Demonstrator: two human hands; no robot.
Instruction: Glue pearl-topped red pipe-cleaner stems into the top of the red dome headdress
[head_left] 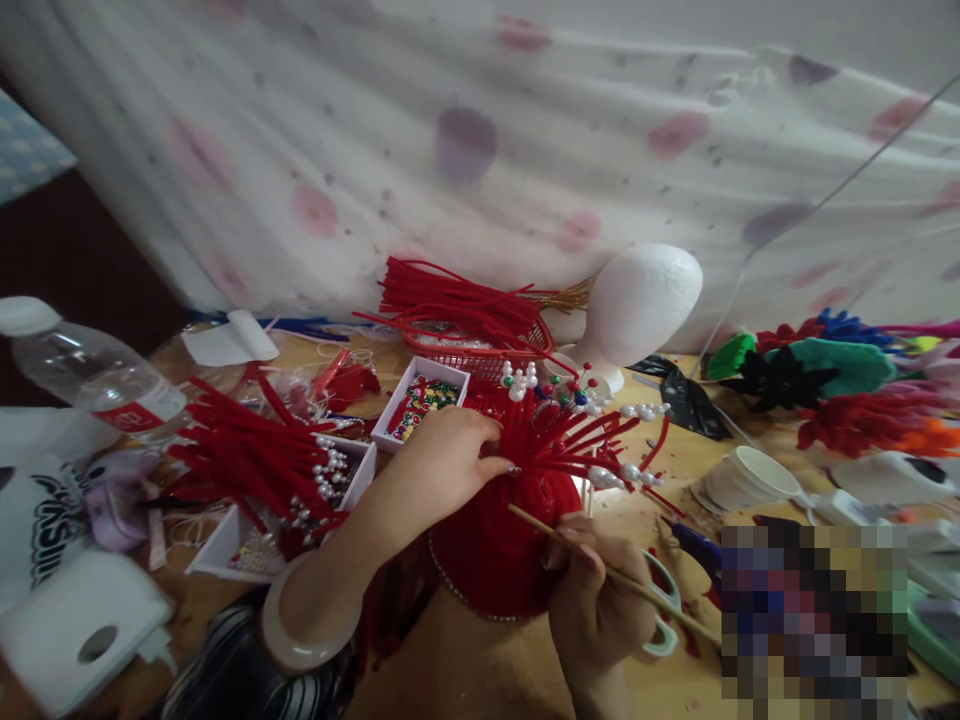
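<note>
A red fuzzy headpiece (491, 560) with a pearl-trimmed lower edge stands in front of me. Red chenille stems (551, 440) tipped with pearls and coloured beads fan out from its top. My left hand (442, 460) reaches over from the left, its thumb and fingers closed round the base of these stems; the exact grip is partly hidden. Low on the headpiece's right side, my right hand (604, 600) grips a thin wooden stick (637, 585), whose tip points at the red surface. Scissors with pale green handles (664, 635) lie just beside that hand.
Behind stand a red basket (480, 352) of chenille stems and a white foam head (637, 300). Bead-filled white boxes (459, 385), pearl-tipped stems (232, 430) and a plastic bottle (97, 370) are leftward. Rightward are a paper cup (746, 485), a blue glue gun (694, 548) and fuzzy flowers (840, 375).
</note>
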